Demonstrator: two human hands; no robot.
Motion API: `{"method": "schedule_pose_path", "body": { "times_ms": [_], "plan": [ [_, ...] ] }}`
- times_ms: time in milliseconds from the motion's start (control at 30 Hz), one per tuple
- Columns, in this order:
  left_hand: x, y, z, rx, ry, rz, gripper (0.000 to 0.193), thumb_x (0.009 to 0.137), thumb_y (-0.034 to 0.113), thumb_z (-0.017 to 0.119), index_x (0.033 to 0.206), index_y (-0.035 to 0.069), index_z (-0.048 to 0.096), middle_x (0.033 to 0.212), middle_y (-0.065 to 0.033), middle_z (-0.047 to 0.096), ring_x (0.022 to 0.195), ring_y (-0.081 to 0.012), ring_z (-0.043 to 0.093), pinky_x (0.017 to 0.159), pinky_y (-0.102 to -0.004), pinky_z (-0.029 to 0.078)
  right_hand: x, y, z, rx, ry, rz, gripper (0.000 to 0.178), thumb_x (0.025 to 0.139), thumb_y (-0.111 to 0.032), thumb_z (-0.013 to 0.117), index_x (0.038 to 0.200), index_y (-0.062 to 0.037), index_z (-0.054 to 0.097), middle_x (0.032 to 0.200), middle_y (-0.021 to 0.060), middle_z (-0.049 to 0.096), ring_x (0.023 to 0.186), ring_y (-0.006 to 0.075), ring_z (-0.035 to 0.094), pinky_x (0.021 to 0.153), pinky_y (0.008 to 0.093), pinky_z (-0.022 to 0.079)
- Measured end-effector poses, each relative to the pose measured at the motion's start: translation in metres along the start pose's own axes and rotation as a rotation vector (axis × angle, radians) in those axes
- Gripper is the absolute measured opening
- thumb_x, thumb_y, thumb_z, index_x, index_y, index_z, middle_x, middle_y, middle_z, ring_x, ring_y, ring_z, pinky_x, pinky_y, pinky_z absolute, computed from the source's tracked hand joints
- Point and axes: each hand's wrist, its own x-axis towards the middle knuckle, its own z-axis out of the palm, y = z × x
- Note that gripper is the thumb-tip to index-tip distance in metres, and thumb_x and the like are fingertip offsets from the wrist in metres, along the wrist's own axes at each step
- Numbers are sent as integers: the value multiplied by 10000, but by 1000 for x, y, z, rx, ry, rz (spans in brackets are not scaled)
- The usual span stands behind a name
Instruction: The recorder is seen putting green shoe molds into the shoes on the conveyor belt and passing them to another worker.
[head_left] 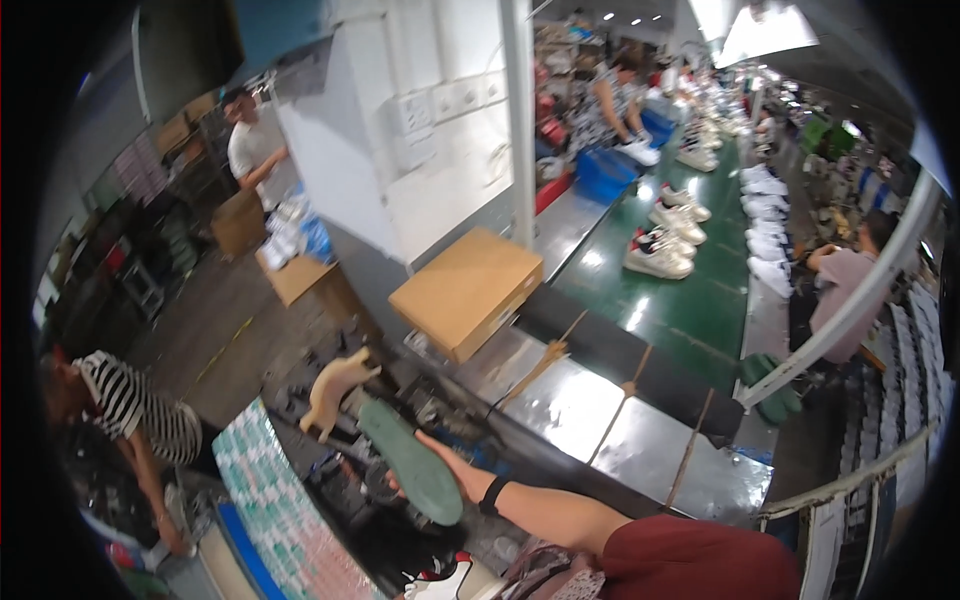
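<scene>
My right hand (450, 466) reaches in from the lower right, a black band round its wrist. Its fingers are closed round a green shoe last (410, 462), whose flat, sole-shaped face is turned toward me. Below the last, at the lower edge, a white shoe (440, 580) with red and black trim is partly in view. Just beyond the last's far end is a cream, curved object (335, 395) that I cannot make out. My left hand does not show.
A metal bench (560, 410) with a cardboard box (467, 290) adjoins a green conveyor (640, 340) carrying shoes (665, 240). A sheet-covered rack (275, 480) stands at left, near a co-worker in stripes (140, 405). A metal rail (850, 480) bounds the right.
</scene>
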Motion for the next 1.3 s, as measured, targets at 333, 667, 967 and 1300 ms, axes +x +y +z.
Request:
{"method": "schedule_pose_path", "body": {
  "times_ms": [333,667,967,1300],
  "plan": [
    [91,36,105,477,437,-199,877,607,650,881,1172,6,695,992,-254,742,940,-406,728,837,-478,575,-130,-78,4,-327,-99,-215,739,977,-558,563,1452,1,474,1241,229,659,1094,303,674,953,407,550],
    [305,218,235,507,569,273,773,660,425,930,1138,-34,532,1017,-316,681,972,-517,646,852,-548,504,-328,-136,-165,-1393,1160,-800,627,750,-200,880,1306,-30,644,1194,150,726,1078,284,702,959,375,536],
    [352,227,330,864,156,591,736,815,152,775,1460,4,454,1344,-236,550,1211,-418,536,1035,-501,447,-397,-102,-271,-1516,1492,-594,611,776,-225,831,1315,-61,594,1218,182,677,1123,411,630,980,481,489],
    [218,100,222,578,143,61,604,873,265,696,1423,110,502,1261,-201,676,1114,-417,657,947,-504,540,-396,-88,-288,-1501,1415,-478,798,835,-254,811,1475,39,436,1330,219,611,1240,341,584,1079,425,440]
  ]
}}
